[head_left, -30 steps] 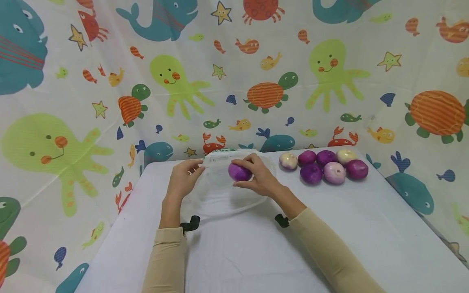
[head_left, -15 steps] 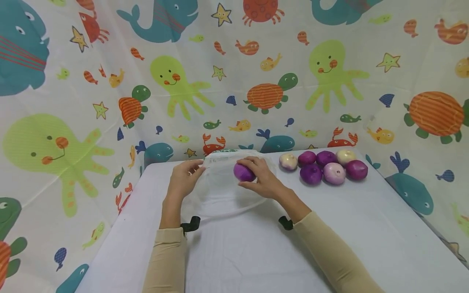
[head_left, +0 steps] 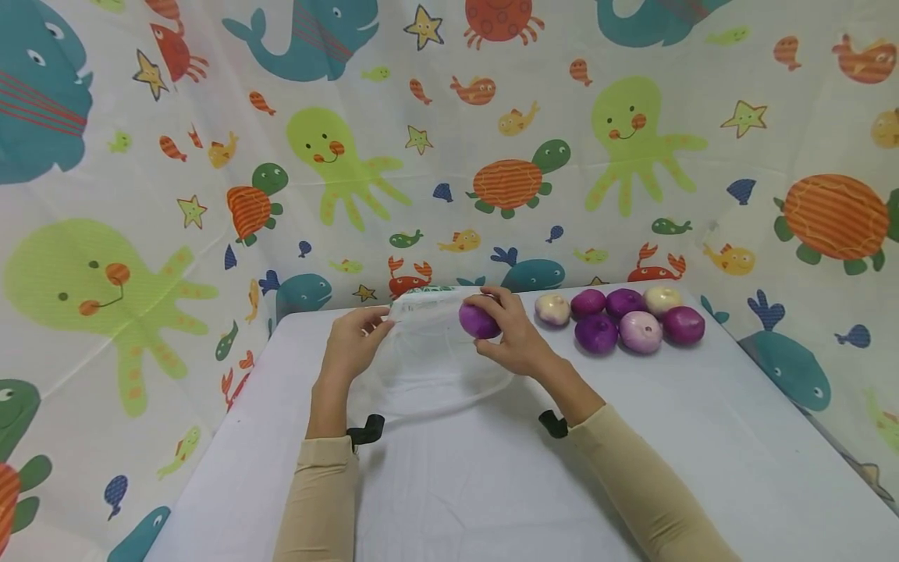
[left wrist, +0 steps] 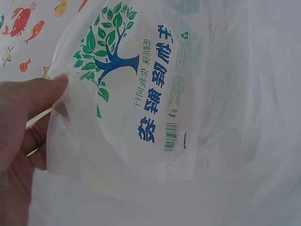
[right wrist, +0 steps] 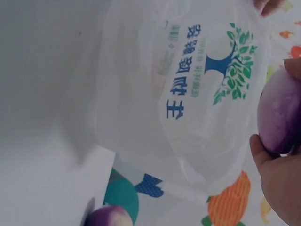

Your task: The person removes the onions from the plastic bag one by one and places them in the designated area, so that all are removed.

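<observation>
My left hand (head_left: 351,343) pinches the rim of a thin white plastic bag (head_left: 421,367), whose mouth hangs wide. A green and blue tree print (left wrist: 113,56) and blue lettering show through the plastic in the left wrist view. In my right hand (head_left: 516,336) is a smooth purple onion (head_left: 479,318), gripped between thumb and fingers. It overlaps the bag's right upper part in the head view. From the right wrist, the onion (right wrist: 277,110) looks pale violet, darker at one end, and sits beside the bag's rim; part of it lies behind the fingers.
Several more onions (head_left: 596,334), some deep purple and some cream, lie grouped at the back right of the white-covered table (head_left: 435,499). A hanging cloth (head_left: 449,101) printed with sea animals stands behind the table. Black mounts sit at both wrists.
My right hand has shifted to the right and slightly up, carrying the purple onion with it. The left hand stays in place at the bag's rim.
</observation>
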The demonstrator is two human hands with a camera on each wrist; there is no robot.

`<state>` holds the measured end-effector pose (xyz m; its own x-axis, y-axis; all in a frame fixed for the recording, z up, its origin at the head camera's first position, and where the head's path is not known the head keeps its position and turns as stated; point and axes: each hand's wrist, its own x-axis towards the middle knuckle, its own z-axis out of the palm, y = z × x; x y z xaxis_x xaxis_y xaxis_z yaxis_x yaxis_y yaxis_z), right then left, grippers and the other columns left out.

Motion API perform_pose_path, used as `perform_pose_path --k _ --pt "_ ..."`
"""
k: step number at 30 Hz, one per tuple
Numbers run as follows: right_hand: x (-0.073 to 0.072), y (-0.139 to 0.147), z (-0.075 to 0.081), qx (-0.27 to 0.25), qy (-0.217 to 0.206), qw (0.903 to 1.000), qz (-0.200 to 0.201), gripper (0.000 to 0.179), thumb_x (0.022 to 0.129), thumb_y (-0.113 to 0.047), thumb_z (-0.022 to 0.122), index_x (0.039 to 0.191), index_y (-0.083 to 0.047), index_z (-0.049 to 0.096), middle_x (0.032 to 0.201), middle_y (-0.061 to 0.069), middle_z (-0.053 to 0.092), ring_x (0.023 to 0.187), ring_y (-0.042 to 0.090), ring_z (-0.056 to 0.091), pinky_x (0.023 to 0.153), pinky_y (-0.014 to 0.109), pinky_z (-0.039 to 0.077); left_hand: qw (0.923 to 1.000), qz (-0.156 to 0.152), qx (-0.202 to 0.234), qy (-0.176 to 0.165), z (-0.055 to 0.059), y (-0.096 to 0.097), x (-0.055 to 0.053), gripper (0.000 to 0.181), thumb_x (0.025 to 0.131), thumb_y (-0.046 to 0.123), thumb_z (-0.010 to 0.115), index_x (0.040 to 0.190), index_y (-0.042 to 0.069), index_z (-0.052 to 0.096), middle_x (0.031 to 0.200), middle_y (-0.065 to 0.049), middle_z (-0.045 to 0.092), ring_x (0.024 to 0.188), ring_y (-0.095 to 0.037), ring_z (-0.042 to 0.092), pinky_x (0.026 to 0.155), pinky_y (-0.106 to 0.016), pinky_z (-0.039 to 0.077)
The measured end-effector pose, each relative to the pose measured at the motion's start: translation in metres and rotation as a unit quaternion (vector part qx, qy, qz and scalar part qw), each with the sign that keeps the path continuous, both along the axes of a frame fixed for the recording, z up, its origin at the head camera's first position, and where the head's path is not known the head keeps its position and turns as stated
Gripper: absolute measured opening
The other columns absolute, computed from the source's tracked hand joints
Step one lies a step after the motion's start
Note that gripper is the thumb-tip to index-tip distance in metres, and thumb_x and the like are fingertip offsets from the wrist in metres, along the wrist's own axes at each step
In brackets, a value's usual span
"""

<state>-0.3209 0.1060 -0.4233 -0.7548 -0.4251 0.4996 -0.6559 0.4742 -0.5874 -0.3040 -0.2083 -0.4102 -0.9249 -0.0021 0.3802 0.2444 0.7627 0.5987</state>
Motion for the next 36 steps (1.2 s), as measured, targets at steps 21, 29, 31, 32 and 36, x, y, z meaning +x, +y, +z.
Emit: perform_pose_path --k 21,29,31,32,36 --pt "-0.021 0.033 0.001 -0.082 0.059 0.9918 -0.078 0.063 0.085 -0.014 0.079 0.144 -0.020 0.059 0.152 0.017 0.043 0.138 0.038 0.039 0.104 0.061 0.048 1.0000 0.002 0.001 -0.010 0.000 0.000 0.000 0.035 0.102 0.031 0.069 0.134 0.015 0.071 0.105 -0.007 0.071 0.096 -0.024 0.063 0.078 -0.034 0.056" --pt "-0.025 0.044 0.005 -0.099 0.059 0.9903 -0.079 0.060 0.092 -0.019 0.081 0.147 -0.020 0.058 0.150 0.021 0.043 0.137 0.040 0.043 0.102 0.059 0.052 1.0000 -0.005 0.003 -0.002 0.001 0.000 0.000 0.034 0.101 0.029 0.070 0.132 0.015 0.072 0.104 -0.007 0.072 0.094 -0.024 0.063 0.077 -0.033 0.055" --pt "-0.026 0.045 0.005 -0.107 0.056 0.9897 -0.077 0.060 0.093 -0.019 0.080 0.148 -0.020 0.057 0.150 0.021 0.044 0.136 0.039 0.045 0.102 0.058 0.053 1.0000 -0.005 0.001 -0.003 0.001 0.000 0.000 0.034 0.102 0.029 0.070 0.133 0.015 0.072 0.104 -0.007 0.072 0.094 -0.024 0.063 0.077 -0.031 0.054" --pt "-0.027 0.046 0.005 -0.108 0.055 0.9895 -0.078 0.061 0.093 -0.019 0.080 0.149 -0.020 0.057 0.150 0.021 0.044 0.136 0.039 0.045 0.103 0.059 0.053 1.0000 -0.005 0.001 -0.003 0.001 0.000 0.000 0.034 0.102 0.029 0.070 0.133 0.015 0.071 0.104 -0.007 0.072 0.094 -0.024 0.063 0.076 -0.031 0.054" --pt "-0.029 0.051 0.003 -0.111 0.050 0.9890 -0.085 0.060 0.093 -0.016 0.077 0.149 -0.017 0.056 0.149 0.022 0.046 0.135 0.040 0.046 0.104 0.061 0.051 1.0000 -0.004 0.003 -0.006 0.002 0.001 0.001 0.034 0.102 0.029 0.070 0.133 0.015 0.071 0.104 -0.007 0.071 0.094 -0.024 0.063 0.076 -0.031 0.054"
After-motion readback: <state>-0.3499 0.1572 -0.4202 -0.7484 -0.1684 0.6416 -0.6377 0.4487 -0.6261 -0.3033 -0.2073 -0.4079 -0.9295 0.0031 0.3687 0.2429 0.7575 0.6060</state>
